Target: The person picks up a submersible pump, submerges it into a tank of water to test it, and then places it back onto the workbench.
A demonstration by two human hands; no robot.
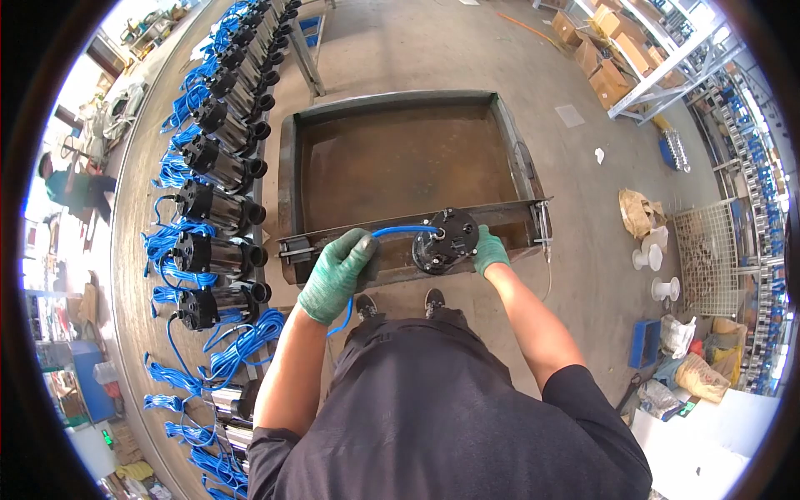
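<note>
A submersible pump (447, 242) with a round black top stands in front of me at the near edge of a metal tank (392, 97). Its body below the top is mostly hidden. From the top a blue cable (404, 228) runs left into my left hand (340, 273), which is closed around it in a green glove. More of the cable hangs below that hand. My right hand (490, 250), also in a green glove, grips the pump's right side, some of its fingers out of sight. Murky brown water fills the tank.
A long bench (133, 275) on the left carries a row of similar pumps (218, 208) with coiled blue cables (250, 342). A crossbar (350, 235) spans the tank's near end. On the right are cardboard boxes (612, 83), white spools (665, 289), a wire cage (706, 258) and a blue crate (644, 343).
</note>
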